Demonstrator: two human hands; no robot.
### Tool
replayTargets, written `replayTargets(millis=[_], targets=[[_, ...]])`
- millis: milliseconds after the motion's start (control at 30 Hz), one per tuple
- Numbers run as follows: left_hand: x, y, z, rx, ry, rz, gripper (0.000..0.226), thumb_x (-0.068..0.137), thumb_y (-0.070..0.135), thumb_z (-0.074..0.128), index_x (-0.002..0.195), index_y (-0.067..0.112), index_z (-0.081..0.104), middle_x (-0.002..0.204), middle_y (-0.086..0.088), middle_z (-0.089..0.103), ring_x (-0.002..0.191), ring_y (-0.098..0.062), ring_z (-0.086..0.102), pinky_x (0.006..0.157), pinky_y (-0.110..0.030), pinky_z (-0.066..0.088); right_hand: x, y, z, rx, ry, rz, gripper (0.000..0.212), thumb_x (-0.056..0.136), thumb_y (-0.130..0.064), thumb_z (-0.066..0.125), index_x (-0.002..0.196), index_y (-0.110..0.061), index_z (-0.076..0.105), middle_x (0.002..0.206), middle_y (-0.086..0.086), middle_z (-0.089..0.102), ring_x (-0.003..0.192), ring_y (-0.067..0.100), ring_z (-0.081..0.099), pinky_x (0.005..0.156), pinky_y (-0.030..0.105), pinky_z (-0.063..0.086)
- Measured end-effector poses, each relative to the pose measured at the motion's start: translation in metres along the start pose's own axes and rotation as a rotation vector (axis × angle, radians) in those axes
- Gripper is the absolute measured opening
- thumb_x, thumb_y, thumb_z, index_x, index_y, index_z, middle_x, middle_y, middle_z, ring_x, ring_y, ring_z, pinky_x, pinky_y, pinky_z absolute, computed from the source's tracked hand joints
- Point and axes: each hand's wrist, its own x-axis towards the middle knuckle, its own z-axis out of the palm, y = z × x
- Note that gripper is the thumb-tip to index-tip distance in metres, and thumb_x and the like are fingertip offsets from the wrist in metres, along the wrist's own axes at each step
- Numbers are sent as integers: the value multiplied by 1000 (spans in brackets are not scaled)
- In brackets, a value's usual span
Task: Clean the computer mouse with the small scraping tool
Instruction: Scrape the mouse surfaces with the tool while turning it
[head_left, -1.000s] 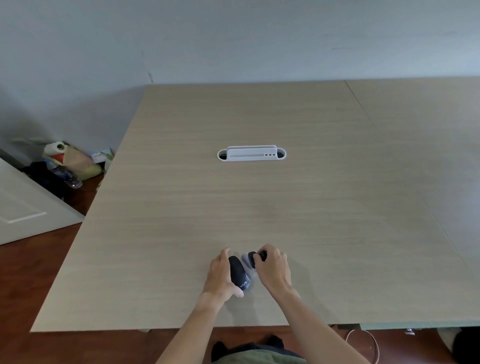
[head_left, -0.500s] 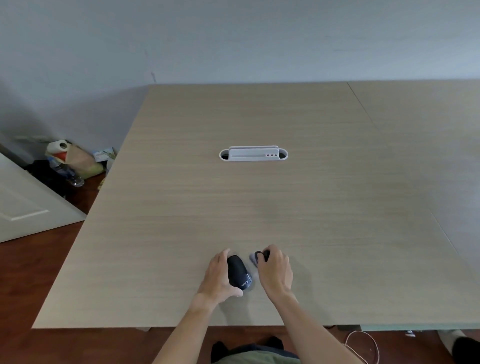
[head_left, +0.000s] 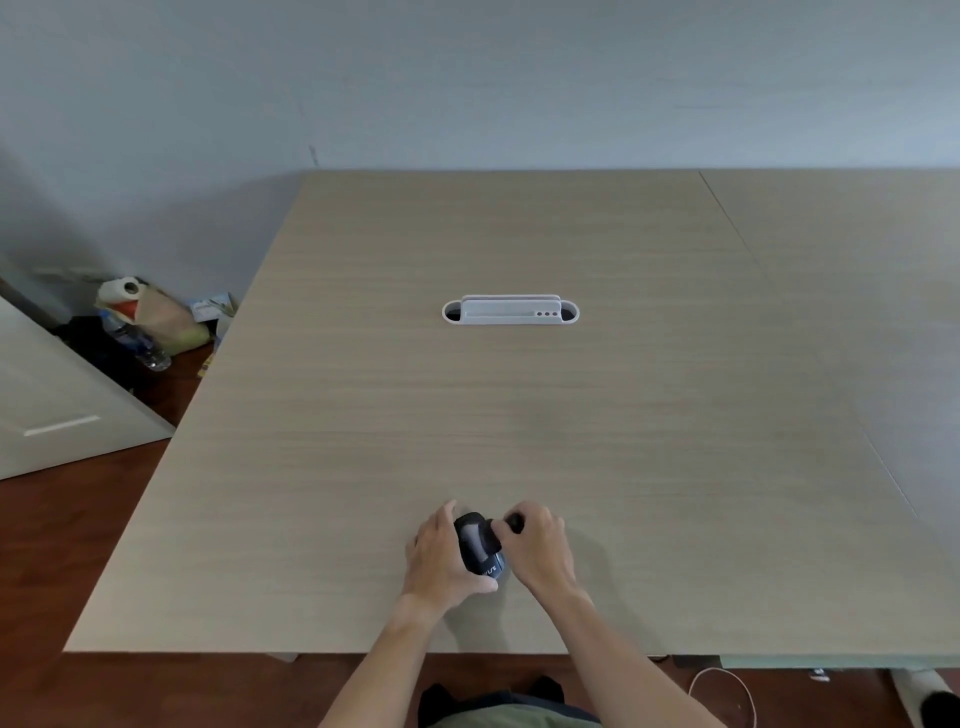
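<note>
A black computer mouse (head_left: 477, 545) lies on the wooden table (head_left: 519, 415) near its front edge. My left hand (head_left: 440, 558) wraps around the mouse's left side and holds it. My right hand (head_left: 535, 548) is closed on a small dark scraping tool (head_left: 514, 521), of which only a dark end shows above the fingers. The fingers of my right hand rest against the mouse's upper right side; the tool's tip is hidden.
A white cable-port insert (head_left: 510, 312) sits in the middle of the table. A seam runs along a second tabletop (head_left: 857, 312) at the right. On the floor at the left lie a bag, a paper roll (head_left: 124, 288) and a bottle, beside a white door (head_left: 52, 410).
My right hand has moved left with the tool, from beside the mouse onto its upper right side. The grey piece seen next to the mouse earlier is now hidden.
</note>
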Motion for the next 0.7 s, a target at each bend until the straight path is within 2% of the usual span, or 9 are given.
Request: replayTargets(millis=[67,133,200,267,367,433,600,700], targets=[[0,3,-2,60,-9,2,124,41,52,79,145,20,19,136,5,45,130,-19,38,104,-36,27,-1,2,-3,-32,139,38,15,88,-26,58,80,-14,62,73,-1,65,69,21,60,51,30,38],[0,3,-4,82,-23,4,127,39,53,79,145,22,17,133,7,46,127,-18,38,103,-36,27,0,1,-5,44,177,0,14,88,-23,58,79,-13,62,71,-2,65,68,20,59,53,29,40],[2,2,-4,69,-41,2,129,38,51,81,145,23,16,131,10,46,126,-17,37,102,-35,26,2,-1,-5,108,88,-45,14,86,-20,60,76,-10,64,69,-2,64,68,18,58,57,28,43],[3,2,-5,61,-60,5,130,38,48,83,146,23,15,132,11,46,126,-17,37,101,-34,25,5,-1,-4,78,-24,-42,15,84,-21,62,75,-9,65,69,-1,64,69,19,58,61,33,46],[2,4,-5,80,-70,24,132,39,44,85,147,22,12,134,9,46,126,-17,36,100,-34,25,10,-1,-6,-48,42,13,18,86,-27,58,79,-11,62,73,1,65,69,24,59,55,32,40],[2,5,-5,92,-76,40,133,40,42,87,147,22,11,135,7,45,126,-18,36,100,-34,25,14,-4,-8,-20,88,13,18,86,-26,57,78,-11,60,72,2,64,67,25,57,54,32,40],[5,4,-5,65,-113,41,133,42,36,89,147,23,9,137,8,45,129,-18,35,101,-33,23,21,-6,-5,14,-118,-84,15,77,-15,60,72,-2,66,72,11,69,70,27,61,62,38,50],[5,4,-5,67,-113,47,133,42,34,89,148,22,9,140,7,44,130,-18,34,101,-32,22,23,-2,-2,-9,-79,-98,15,77,-14,58,72,-1,63,71,13,67,65,26,57,60,40,48]])
